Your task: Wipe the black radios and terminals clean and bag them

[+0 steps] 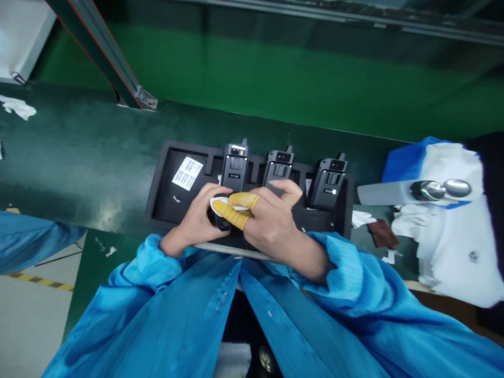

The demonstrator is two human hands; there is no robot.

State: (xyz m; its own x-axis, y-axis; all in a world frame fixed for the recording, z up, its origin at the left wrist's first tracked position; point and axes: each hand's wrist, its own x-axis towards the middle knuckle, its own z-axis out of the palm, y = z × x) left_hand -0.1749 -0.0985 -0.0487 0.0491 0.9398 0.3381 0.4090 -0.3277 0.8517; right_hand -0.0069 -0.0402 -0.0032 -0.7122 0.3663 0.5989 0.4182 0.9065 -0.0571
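Observation:
My left hand is wrapped round the lower end of a black handheld radio that lies in a black foam tray. My right hand, with yellow finger cots on two fingers, presses a small white piece, perhaps a cloth or label, against that radio. Two more black radios lie in slots to the right. A white barcode label rests in the tray's left compartment.
The tray sits on a dark green conveyor belt. At right a blue and white bundle carries a grey tool with shiny metal ends. A brown scrap lies nearby. Another person's blue sleeve shows at left.

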